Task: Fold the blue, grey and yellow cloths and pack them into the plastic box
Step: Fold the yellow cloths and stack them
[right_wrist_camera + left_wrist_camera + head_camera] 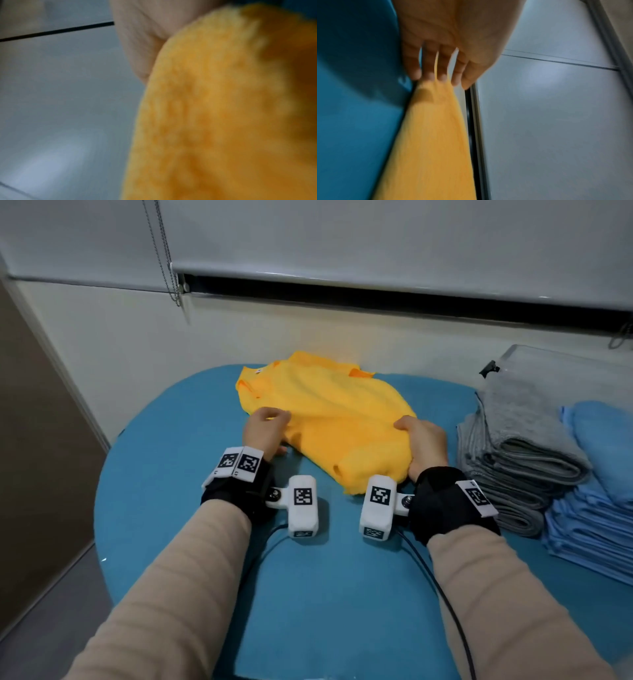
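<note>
So the yellow cloth point(325, 419) is lying rumpled in the middle of the blue table point(171, 508), with its far end bunched up toward the wall and a small white tag showing at the far left corner. Both hands are on its near side. The left hand point(265, 431) has its fingers curled down onto the near-left edge, and from the left wrist view the fingertips point(429, 75) are bunched close together, pinching the yellow fabric, which stretches away from them in a taut strip. That view is pretty blurry though. The right hand point(424, 445) is wrapped around the near-right corner, thumb on top and fingers tucked under a rolled-up bit of the cloth, so it's gripping it too. The right wrist view is mostly just fuzzy yellow with a bit of palm, not much to go on there. Off to the right side of the table there's a stack of folded grey cloths point(520, 453), and right next to those, nearer the table edge, a stack of folded blue cloths point(596, 501). The clear plastic box point(561, 364) sits behind the grey stack, up against the wall, and I can't tell what's inside it from here.
</note>
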The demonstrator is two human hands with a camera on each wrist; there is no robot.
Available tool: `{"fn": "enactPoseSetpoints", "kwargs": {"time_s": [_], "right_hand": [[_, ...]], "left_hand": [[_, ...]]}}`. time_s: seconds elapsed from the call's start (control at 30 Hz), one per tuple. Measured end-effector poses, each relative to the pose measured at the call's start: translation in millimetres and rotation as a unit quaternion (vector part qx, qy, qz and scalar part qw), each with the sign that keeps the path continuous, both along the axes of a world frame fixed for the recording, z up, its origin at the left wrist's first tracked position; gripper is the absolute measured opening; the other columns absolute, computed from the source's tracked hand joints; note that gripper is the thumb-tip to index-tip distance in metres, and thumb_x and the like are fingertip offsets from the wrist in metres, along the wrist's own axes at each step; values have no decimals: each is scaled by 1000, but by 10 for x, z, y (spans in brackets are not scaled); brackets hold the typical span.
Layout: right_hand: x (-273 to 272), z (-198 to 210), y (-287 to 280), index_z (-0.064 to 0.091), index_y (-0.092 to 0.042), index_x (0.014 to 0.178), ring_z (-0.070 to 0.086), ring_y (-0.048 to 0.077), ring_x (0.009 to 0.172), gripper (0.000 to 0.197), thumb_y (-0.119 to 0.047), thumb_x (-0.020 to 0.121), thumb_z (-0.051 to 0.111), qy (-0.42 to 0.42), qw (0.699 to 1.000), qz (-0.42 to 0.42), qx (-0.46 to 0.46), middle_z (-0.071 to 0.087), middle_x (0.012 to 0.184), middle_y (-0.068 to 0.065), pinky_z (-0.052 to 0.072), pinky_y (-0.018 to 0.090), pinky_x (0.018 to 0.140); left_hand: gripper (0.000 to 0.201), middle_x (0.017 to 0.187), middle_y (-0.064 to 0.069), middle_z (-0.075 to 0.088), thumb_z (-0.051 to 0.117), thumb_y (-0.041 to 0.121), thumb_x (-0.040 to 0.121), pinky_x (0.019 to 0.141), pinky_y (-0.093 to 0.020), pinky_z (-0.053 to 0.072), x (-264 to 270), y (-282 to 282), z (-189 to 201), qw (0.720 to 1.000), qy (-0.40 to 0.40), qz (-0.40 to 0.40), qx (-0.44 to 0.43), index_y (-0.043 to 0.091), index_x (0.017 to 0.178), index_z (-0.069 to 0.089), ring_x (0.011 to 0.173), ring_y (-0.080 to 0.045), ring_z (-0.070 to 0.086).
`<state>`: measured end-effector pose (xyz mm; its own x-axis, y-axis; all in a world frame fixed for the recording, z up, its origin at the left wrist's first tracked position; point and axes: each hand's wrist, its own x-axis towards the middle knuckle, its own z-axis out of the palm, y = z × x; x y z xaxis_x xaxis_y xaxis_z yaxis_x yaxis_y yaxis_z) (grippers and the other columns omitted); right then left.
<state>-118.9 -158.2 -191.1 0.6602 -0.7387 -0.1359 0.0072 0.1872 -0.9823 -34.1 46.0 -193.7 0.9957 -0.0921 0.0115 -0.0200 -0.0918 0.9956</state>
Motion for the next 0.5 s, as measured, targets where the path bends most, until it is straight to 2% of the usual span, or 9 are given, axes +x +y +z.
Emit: {"fn": "enactPoseSetpoints", "kwargs": {"time_s": [0.07, 0.1, 0.17, 0.2, 0.27, 0.37, 0.43, 0.5], "right_hand": [[-26, -14, -87, 44, -14, 72, 40, 23, 78, 21, -14, 66, 64, -37, 998, -41, 39, 41, 82, 9, 29, 36, 67], [-38, -23, -116, 42, -15, 72, 40, 23, 78, 20, -13, 68, 62, -42, 997, -39, 54, 41, 82, 9, 29, 36, 67], [-59, -42, -135, 49, -12, 79, 50, 30, 83, 13, -15, 73, 60, -42, 997, 1, 68, 53, 91, 14, 40, 40, 70], [-69, -50, -131, 55, -11, 86, 57, 34, 91, 18, -19, 72, 61, -39, 996, 26, 69, 60, 101, 16, 47, 44, 77], [-79, -61, -120, 61, -10, 104, 61, 36, 103, 36, -25, 71, 64, -33, 995, 63, 70, 64, 115, 16, 48, 52, 89], [-79, -48, -101, 58, -15, 122, 64, 33, 103, 46, -33, 80, 66, -22, 992, 99, 82, 66, 115, 12, 50, 52, 91], [-72, -48, -84, 57, -16, 125, 63, 32, 105, 46, -34, 84, 66, -21, 988, 124, 88, 66, 117, 11, 50, 50, 91], [-58, -57, -76, 56, -14, 124, 63, 31, 105, 42, -26, 85, 67, -29, 992, 110, 63, 64, 119, 11, 51, 48, 90]], "left_hand": [[17, 99, -10, 54, 58, 11, 88, 67, -36, 51, 94, 74, -43, 998, 14, 55, -20, 10, 104, 61, 67, -18, 51], [23, 101, -10, 51, 56, 5, 88, 68, -34, 51, 113, 90, -52, 997, 32, 44, -56, 9, 110, 60, 72, -18, 50], [33, 98, -11, 48, 52, -2, 89, 68, -32, 52, 102, 85, -54, 986, 70, -13, -149, 11, 120, 53, 81, -21, 48], [36, 95, -10, 48, 51, -4, 90, 67, -33, 53, 70, 68, -47, 976, 89, -36, -193, 12, 122, 48, 81, -22, 49], [42, 90, -10, 50, 53, -4, 90, 60, -30, 54, 20, 35, -39, 962, 104, -42, -248, 14, 124, 36, 76, -22, 51], [51, 82, -10, 54, 62, 4, 87, 44, -21, 46, 33, 31, -52, 955, 111, -37, -273, 17, 119, 24, 63, -19, 56], [44, 70, -6, 52, 67, 10, 85, 39, -19, 40, 62, 45, -63, 958, 111, -40, -260, 13, 110, 30, 49, -13, 52], [26, 54, -1, 47, 65, 9, 84, 38, -17, 34, 96, 57, -79, 967, 104, -41, -231, 12, 91, 40, 39, -10, 44]]}}
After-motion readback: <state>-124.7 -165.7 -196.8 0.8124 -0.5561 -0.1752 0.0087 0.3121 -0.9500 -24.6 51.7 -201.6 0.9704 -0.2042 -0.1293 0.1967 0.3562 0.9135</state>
